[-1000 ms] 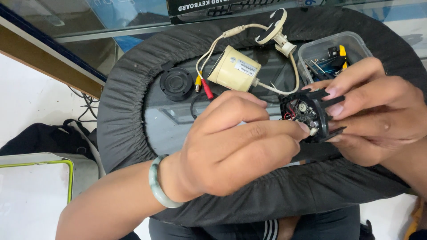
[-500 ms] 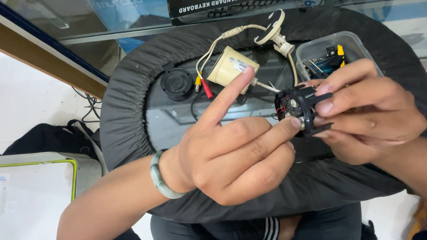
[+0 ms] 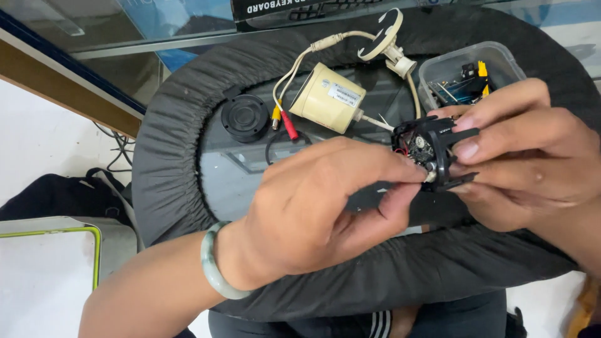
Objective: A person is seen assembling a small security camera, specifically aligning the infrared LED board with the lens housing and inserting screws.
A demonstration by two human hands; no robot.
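My right hand [image 3: 532,156] grips a small black camera module [image 3: 432,153] with an exposed circuit board and red wires, held over my lap. The fingertips of my left hand [image 3: 325,206], thumb and forefinger pinched together, touch the module's lower front; a pale green bangle [image 3: 213,263] sits on that wrist. Behind the hands lies a cream bullet-camera housing [image 3: 325,97] with its white cable, red and yellow plugs [image 3: 285,122] and a round white mount [image 3: 382,28]. What the left fingertips pinch is too small to tell.
A black padded ring [image 3: 169,169] surrounds the glass work surface. A black round lens cap [image 3: 244,117] lies at the left. A clear plastic box [image 3: 494,59] of small parts stands at the back right. A dark bag [image 3: 50,197] and a green-edged case [image 3: 44,263] sit on the floor.
My left forefinger, pointing upward half a second ago, has curled down to meet the thumb at the module. The right hand has kept hold of the module, tilting it slightly.
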